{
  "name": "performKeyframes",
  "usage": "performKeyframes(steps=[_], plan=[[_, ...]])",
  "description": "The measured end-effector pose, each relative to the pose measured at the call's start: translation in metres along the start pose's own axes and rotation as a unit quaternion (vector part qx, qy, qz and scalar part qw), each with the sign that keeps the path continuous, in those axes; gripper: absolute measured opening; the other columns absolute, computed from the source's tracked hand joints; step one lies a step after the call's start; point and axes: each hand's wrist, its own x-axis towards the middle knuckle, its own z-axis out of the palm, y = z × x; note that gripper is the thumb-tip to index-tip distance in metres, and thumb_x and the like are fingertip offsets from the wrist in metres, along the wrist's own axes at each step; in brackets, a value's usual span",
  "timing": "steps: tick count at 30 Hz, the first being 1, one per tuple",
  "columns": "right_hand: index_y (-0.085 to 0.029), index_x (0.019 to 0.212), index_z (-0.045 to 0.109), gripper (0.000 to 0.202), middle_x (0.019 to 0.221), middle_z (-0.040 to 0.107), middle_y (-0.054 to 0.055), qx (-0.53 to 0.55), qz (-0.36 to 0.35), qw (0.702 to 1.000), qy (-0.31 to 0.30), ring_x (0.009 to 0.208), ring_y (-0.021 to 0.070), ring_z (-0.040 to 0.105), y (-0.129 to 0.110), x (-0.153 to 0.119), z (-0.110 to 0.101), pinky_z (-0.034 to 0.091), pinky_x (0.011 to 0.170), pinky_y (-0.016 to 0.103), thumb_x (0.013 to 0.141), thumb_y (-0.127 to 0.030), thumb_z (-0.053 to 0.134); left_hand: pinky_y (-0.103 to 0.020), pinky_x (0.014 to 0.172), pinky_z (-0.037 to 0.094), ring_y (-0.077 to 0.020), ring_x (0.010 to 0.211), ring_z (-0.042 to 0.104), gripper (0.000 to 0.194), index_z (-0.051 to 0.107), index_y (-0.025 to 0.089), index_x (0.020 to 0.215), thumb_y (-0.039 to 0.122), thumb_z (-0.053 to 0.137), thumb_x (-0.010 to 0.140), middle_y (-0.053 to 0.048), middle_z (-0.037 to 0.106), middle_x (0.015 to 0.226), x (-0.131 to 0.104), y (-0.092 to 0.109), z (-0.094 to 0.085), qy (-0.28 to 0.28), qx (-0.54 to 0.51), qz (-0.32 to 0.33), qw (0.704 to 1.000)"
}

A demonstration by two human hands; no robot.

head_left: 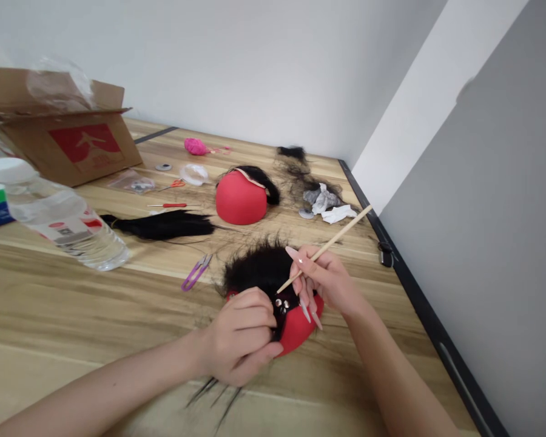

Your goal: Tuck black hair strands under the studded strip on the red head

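Observation:
In front of me on the table lies a red dome-shaped form [298, 331], with short black hair [259, 267] over its far side. Small shiny round pieces [283, 305] sit on a dark patch between my hands. My left hand [243, 334] is closed at the form's near left edge, its fingers round black hair; loose strands stick out below it. A thin wooden stick [337, 238] is held in my right hand [325, 279] like a pen. Its tip points down to the dark patch near the shiny pieces; whether it touches cannot be told.
Purple thread snips [196, 273], a black hair bundle [168, 225] and a red-handled hook tool [173, 205] lie left of the work. Beyond stands another red dome [241, 199]. A water bottle [68, 221] and cardboard box [73, 142] are at left, crumpled tissue [323, 199] at right.

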Motion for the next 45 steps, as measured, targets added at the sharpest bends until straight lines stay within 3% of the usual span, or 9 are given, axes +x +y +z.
performKeyframes(steps=[5, 17, 22, 29, 33, 37, 42, 45], plan=[[-0.015, 0.071, 0.056, 0.034, 0.053, 0.061, -0.003, 0.033, 0.009, 0.999, -0.001, 0.034, 0.0085, 0.057, 0.002, 0.001, -0.001, 0.044, 0.028, 0.013, 0.085, -0.046, 0.061, -0.035, 0.065, 0.053, -0.0190, 0.073, 0.057, 0.029, 0.051, 0.013, 0.064, 0.018, 0.043, 0.091, -0.009, 0.059, 0.066, 0.000, -0.001, 0.000, 0.003, -0.025, 0.008, 1.000], [-0.016, 0.069, 0.053, 0.043, 0.046, 0.056, -0.005, -0.019, 0.044, 0.996, 0.074, 0.027, 0.0074, 0.050, 0.000, 0.002, 0.011, 0.038, 0.024, 0.013, 0.083, -0.057, 0.057, -0.038, 0.072, 0.055, -0.0214, 0.081, 0.063, 0.033, 0.052, 0.013, 0.062, 0.020, 0.043, 0.093, -0.008, 0.061, 0.064, 0.000, -0.003, -0.001, -0.050, -0.032, 0.048, 0.997], [-0.017, 0.070, 0.053, 0.043, 0.045, 0.053, -0.005, -0.020, 0.041, 0.990, 0.133, 0.031, 0.0092, 0.052, 0.002, 0.001, 0.016, 0.039, 0.025, 0.015, 0.079, -0.059, 0.060, -0.040, 0.076, 0.054, -0.0199, 0.080, 0.062, 0.035, 0.051, 0.014, 0.061, 0.022, 0.042, 0.094, -0.007, 0.060, 0.062, 0.000, -0.002, -0.002, -0.054, -0.042, 0.052, 0.996], [-0.018, 0.066, 0.052, 0.044, 0.044, 0.048, -0.005, -0.067, -0.010, 0.978, 0.199, 0.032, 0.0067, 0.042, -0.003, -0.003, 0.029, 0.032, 0.028, 0.016, 0.080, -0.060, 0.058, -0.042, 0.081, 0.055, -0.0199, 0.077, 0.064, 0.035, 0.051, 0.014, 0.061, 0.022, 0.041, 0.094, -0.007, 0.061, 0.062, 0.004, -0.002, -0.004, -0.052, -0.060, 0.044, 0.996], [-0.018, 0.063, 0.056, 0.044, 0.046, 0.048, -0.004, -0.108, -0.058, 0.963, 0.239, 0.039, 0.0070, 0.041, -0.009, -0.006, 0.032, 0.035, 0.035, 0.017, 0.080, -0.058, 0.060, -0.045, 0.090, 0.055, -0.0193, 0.075, 0.064, 0.032, 0.051, 0.014, 0.061, 0.019, 0.043, 0.091, -0.007, 0.059, 0.059, 0.005, -0.003, -0.004, -0.051, -0.075, 0.052, 0.995], [-0.017, 0.064, 0.056, 0.042, 0.052, 0.053, -0.001, -0.077, -0.069, 0.972, 0.213, 0.047, 0.0090, 0.050, -0.007, -0.004, 0.029, 0.046, 0.046, 0.019, 0.082, -0.054, 0.059, -0.046, 0.092, 0.055, -0.0187, 0.073, 0.064, 0.032, 0.051, 0.014, 0.060, 0.018, 0.043, 0.090, -0.009, 0.060, 0.060, 0.004, -0.004, -0.004, -0.045, -0.075, 0.055, 0.995], [-0.017, 0.071, 0.054, 0.039, 0.052, 0.056, -0.003, -0.006, -0.005, 0.987, 0.160, 0.037, 0.0099, 0.055, -0.005, -0.002, 0.028, 0.043, 0.032, 0.018, 0.077, -0.052, 0.067, -0.045, 0.091, 0.055, -0.0177, 0.070, 0.063, 0.031, 0.053, 0.012, 0.060, 0.017, 0.045, 0.089, -0.009, 0.060, 0.060, 0.002, -0.005, -0.003, -0.041, -0.065, 0.059, 0.995], [-0.016, 0.071, 0.051, 0.038, 0.053, 0.056, -0.005, 0.002, 0.013, 0.990, 0.140, 0.036, 0.0094, 0.058, -0.007, -0.002, 0.028, 0.045, 0.032, 0.016, 0.075, -0.048, 0.071, -0.044, 0.091, 0.054, -0.0177, 0.070, 0.062, 0.030, 0.052, 0.012, 0.060, 0.016, 0.046, 0.089, -0.008, 0.060, 0.059, 0.001, -0.005, -0.003, -0.048, -0.062, 0.063, 0.995]])
